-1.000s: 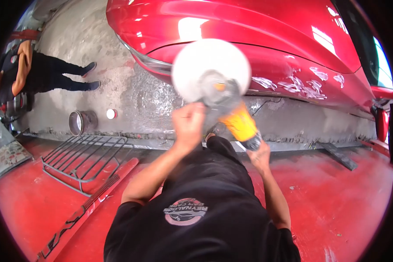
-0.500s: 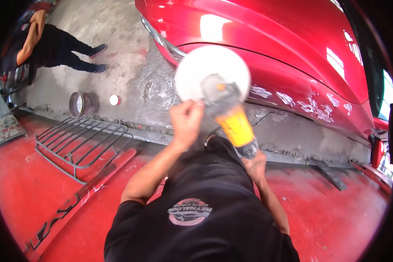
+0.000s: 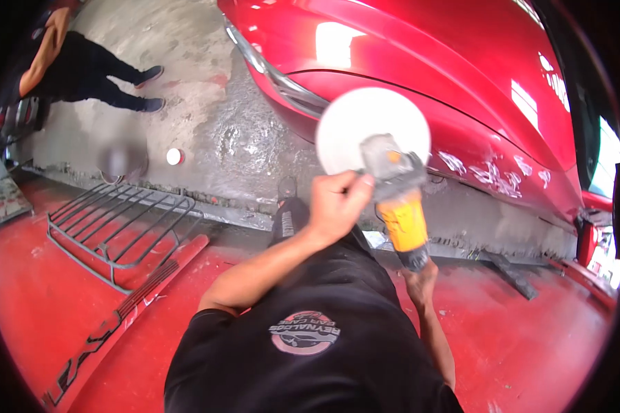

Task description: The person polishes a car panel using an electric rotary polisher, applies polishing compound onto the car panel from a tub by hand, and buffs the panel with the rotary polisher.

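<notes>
A yellow and grey power polisher (image 3: pixel 405 224) with a large white round pad (image 3: pixel 355 120) is in front of me, at the red car's body (image 3: pixel 434 89). The pad overlaps the panel just behind the headlight (image 3: pixel 289 89); whether it touches the paint I cannot tell. My left hand (image 3: pixel 339 201) is closed at the polisher's head, around what seems a side handle, mostly hidden by the fingers. Gripping the rear end of the yellow body is my right hand (image 3: pixel 420 275). White smears (image 3: pixel 492 177) of paste mark the red panel to the right of the pad.
A person with folded arms (image 3: pixel 45 58) stands at the upper left. A blurred bucket (image 3: pixel 122 162) and a small white container (image 3: pixel 175 157) are on the wet concrete floor (image 3: pixel 207 124). A black metal rack (image 3: pixel 117 237) lies on the red floor; a dark strip (image 3: pixel 510 275) lies at right.
Both hands and the polisher have shifted right and slightly down in view, uncovering more of the headlight. The pad now sits closer to the white smears. My grip looks the same.
</notes>
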`<action>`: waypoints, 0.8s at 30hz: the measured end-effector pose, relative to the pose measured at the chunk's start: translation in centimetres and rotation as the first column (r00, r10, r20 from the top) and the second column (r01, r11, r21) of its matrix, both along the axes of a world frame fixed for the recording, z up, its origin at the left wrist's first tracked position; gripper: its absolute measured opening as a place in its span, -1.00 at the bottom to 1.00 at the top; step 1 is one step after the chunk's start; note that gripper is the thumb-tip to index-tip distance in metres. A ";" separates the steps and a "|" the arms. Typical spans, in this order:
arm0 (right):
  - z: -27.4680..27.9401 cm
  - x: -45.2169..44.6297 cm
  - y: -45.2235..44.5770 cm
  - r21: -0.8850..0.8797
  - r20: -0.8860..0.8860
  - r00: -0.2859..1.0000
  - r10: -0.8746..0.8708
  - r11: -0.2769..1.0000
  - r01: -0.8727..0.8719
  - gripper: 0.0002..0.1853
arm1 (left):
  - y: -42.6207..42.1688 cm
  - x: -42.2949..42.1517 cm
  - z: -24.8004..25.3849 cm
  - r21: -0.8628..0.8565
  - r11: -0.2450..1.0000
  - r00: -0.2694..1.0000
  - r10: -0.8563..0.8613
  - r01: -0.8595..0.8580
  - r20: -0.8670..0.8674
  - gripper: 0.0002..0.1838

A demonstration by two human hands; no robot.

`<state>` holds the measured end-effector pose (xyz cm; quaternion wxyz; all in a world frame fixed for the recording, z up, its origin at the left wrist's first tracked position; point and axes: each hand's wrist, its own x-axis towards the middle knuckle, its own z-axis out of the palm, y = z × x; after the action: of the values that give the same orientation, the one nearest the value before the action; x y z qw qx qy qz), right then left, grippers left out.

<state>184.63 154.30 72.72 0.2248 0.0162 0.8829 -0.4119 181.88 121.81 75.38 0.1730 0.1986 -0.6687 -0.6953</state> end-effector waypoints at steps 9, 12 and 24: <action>4.4 -1.4 -11.5 0.271 -0.011 0.970 0.244 0.934 -0.232 -0.61 | -10.4 1.6 -0.2 0.101 0.962 0.968 0.252 -0.253 0.023 -0.49; 5.4 -1.0 -14.5 0.223 -0.008 0.971 0.241 0.947 -0.233 -0.59 | -13.8 1.8 0.0 0.057 0.955 0.955 0.289 -0.293 0.066 -0.49; 13.4 0.0 -21.9 0.337 0.132 0.987 0.096 0.932 -0.135 -0.55 | -17.2 -0.5 1.5 0.191 0.956 0.974 0.215 -0.225 0.071 -0.55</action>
<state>184.64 132.40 86.14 0.2919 0.0266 0.9266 -0.2356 181.36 104.56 76.83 0.2118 0.3052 -0.5741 -0.7296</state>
